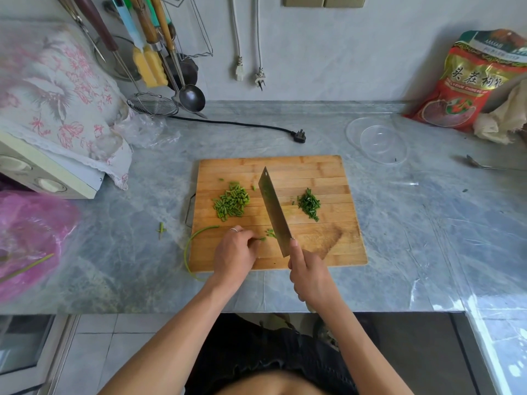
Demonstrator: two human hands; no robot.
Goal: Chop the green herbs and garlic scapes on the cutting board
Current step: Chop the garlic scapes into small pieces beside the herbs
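My left hand curls its fingers down on a long green garlic scape, pinning its cut end to the wooden slatted cutting board while the rest curves off the board's left edge. My right hand grips the handle of a broad steel cleaver, blade angled away across the board. A pile of chopped scape pieces lies left of the blade, finely chopped dark green herbs right of it. The board sits on the grey marbled tabletop.

Chopped scape pile board left; minced herbs right; uncut scape overhanging.
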